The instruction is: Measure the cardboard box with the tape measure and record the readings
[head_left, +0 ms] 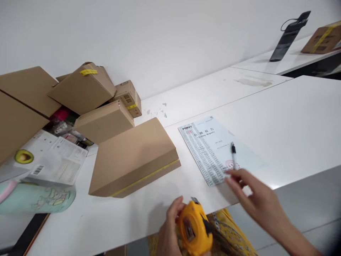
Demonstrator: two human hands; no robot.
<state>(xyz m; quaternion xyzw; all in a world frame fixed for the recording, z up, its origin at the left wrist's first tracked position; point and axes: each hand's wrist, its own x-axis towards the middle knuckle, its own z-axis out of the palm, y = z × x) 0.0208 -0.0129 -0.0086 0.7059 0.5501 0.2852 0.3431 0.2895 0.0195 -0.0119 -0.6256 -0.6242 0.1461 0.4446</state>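
Note:
My left hand (168, 231) grips a yellow tape measure (194, 229) at the table's near edge, fingers wrapped round its case. My right hand (252, 193) reaches over the table edge with fingers spread, its fingertips at the near corner of a printed paper sheet (210, 147). A pen (233, 152) with a black cap lies on that sheet just beyond the fingertips. A flat cardboard box (133, 158) with yellow tape along its edge lies left of the sheet.
Several cardboard boxes (85, 89) are piled at the back left against the wall. A white printed box (45, 160) and a pale green bottle (34, 197) lie at the left. A black stand (289, 35) and another carton (323, 37) sit on the far right table (293, 113).

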